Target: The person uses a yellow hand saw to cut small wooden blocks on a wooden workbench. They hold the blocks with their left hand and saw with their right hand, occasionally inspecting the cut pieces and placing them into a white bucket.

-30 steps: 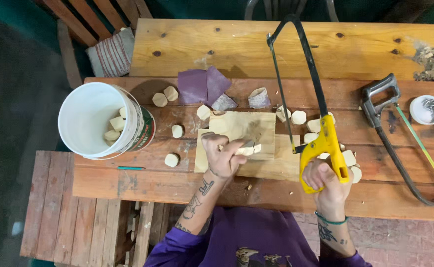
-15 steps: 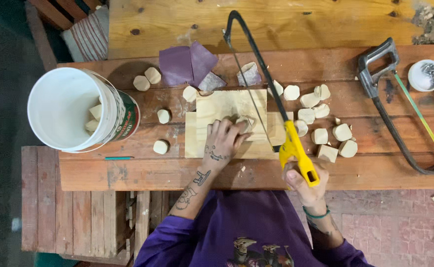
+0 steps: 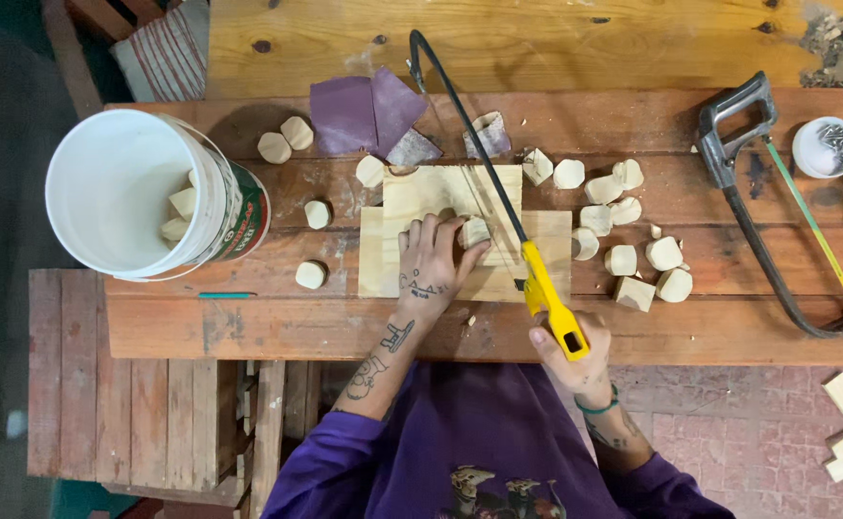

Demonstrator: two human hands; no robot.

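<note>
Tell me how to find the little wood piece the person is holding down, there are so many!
Start at the big white bucket, then look right to the pale flat board in the middle of the workbench. The left hand lies on it, fingers pinning one small wood block beside the yellow-handled saw. It alone sits on the board under a hand.

A white bucket [image 3: 128, 192] stands at the left of the frame. Its side bears a red, green and white label [image 3: 244, 219].

Two saws [image 3: 498, 183] [image 3: 777, 221], one bucket [image 3: 123, 192], two sandpaper sheets [image 3: 364, 111].
</note>
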